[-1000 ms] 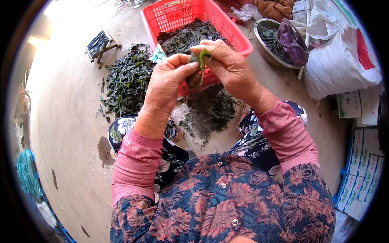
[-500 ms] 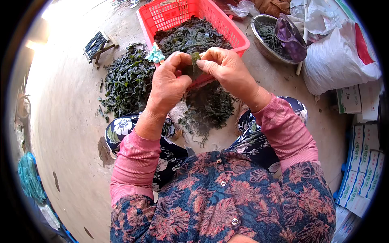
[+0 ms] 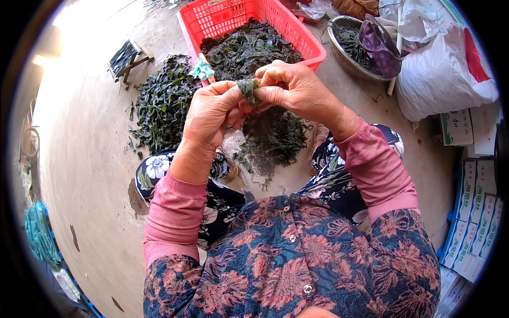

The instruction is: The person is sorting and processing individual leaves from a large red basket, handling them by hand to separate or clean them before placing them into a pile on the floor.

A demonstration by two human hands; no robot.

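Note:
My left hand point(image 3: 212, 114) and my right hand point(image 3: 299, 90) meet in front of me, both pinching a small folded strip of dark green seaweed point(image 3: 248, 90) between thumbs and fingertips. Just beyond the hands stands a red plastic basket point(image 3: 307, 45) holding more dark seaweed. A loose heap of seaweed point(image 3: 164, 103) lies on the concrete floor to the left, and a smaller pile point(image 3: 275, 135) lies below my hands between my knees.
A metal bowl point(image 3: 339, 50) with seaweed and a purple scoop sits at the upper right beside white sacks point(image 3: 445, 74). Stacked cartons point(image 3: 477, 212) line the right edge. A small low stool point(image 3: 124, 58) stands at the upper left. A teal bundle point(image 3: 40, 233) lies far left.
The seaweed strip was longer and hanging between my hands; now it is folded into a compact piece pinched by both hands, which sit slightly lower in view.

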